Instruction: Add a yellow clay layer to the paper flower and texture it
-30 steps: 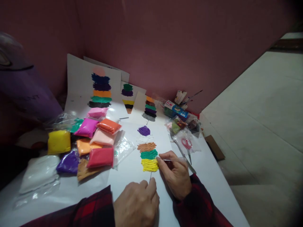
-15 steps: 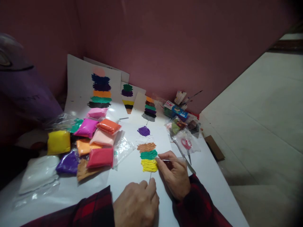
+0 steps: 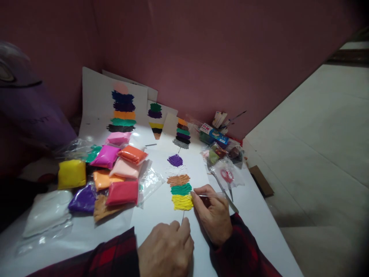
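My right hand (image 3: 213, 215) pinches a clear, thin plastic tool (image 3: 218, 195) between thumb and fingers. Its tip end is at the right edge of a yellow clay band (image 3: 182, 202) on a white sheet of paper (image 3: 152, 211). Above the yellow lie a green band (image 3: 181, 189), a brown band (image 3: 178, 179), a white one and a purple clay patch (image 3: 175, 160). My left hand (image 3: 168, 246) rests on the paper below the yellow, fingers curled, their undersides hidden. A thin dark line (image 3: 183, 217) runs from the yellow band to its fingertips.
Several clay packets (image 3: 122, 192) lie at left. Finished clay sheets (image 3: 95, 100) lean by the wall behind. At right are red-handled scissors (image 3: 227, 176), a metal fork (image 3: 221, 186) and a bag of clay (image 3: 217, 153). The table's right edge drops to the floor.
The fingertips of my right hand have shifted slightly right, and the yellow band's right edge reaches a little further out. My left hand has hardly moved.
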`<state>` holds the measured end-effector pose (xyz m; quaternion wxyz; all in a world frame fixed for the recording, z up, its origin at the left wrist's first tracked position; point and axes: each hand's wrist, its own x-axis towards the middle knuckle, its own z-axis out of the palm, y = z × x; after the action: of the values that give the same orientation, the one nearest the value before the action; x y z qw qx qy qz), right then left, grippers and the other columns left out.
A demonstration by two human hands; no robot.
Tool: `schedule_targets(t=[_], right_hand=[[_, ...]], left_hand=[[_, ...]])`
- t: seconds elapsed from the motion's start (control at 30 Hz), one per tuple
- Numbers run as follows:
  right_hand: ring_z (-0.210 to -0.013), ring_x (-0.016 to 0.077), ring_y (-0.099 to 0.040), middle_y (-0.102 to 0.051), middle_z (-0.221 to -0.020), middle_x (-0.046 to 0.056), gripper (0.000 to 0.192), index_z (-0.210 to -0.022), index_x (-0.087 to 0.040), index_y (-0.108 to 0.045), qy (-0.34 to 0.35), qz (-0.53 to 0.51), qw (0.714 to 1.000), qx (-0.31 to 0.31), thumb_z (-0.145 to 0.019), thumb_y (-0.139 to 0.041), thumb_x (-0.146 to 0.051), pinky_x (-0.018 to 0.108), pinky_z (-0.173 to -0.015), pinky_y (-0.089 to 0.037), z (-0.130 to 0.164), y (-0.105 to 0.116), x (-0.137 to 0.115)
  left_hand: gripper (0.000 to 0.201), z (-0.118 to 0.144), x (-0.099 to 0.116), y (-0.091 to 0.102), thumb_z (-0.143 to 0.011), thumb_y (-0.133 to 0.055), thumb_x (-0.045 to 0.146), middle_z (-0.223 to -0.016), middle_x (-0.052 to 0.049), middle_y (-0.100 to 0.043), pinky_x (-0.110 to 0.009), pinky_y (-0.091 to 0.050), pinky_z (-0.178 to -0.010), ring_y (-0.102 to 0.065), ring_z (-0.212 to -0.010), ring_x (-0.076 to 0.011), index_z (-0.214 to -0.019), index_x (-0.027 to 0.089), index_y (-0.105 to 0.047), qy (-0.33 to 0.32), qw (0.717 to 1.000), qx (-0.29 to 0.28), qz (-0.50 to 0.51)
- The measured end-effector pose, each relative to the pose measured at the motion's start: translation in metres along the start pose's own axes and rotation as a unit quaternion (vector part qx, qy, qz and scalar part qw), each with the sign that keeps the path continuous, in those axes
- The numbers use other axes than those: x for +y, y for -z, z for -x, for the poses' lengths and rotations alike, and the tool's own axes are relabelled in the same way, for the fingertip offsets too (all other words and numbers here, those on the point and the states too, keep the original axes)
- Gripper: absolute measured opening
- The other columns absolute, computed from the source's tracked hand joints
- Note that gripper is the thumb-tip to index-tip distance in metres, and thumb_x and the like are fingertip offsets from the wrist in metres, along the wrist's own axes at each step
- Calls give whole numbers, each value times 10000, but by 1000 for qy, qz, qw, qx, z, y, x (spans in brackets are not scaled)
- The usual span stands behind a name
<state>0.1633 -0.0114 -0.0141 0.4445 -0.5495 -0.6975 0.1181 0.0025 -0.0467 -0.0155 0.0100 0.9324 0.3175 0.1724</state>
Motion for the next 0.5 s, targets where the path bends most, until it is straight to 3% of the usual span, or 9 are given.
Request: schedule_targets(t=[0.5], right_hand=[[-474, 98, -597, -641, -680, 20, 139, -766, -136, -635, 10, 24, 1000, 15, -889, -572, -151, 194, -467, -478, -2, 1, -1]], left_hand=[[110, -2, -1, 1, -856, -620, 113, -1102, -67, -705, -291, -510, -471, -656, -669, -194, -924, 163, -690, 4, 999, -53, -1]])
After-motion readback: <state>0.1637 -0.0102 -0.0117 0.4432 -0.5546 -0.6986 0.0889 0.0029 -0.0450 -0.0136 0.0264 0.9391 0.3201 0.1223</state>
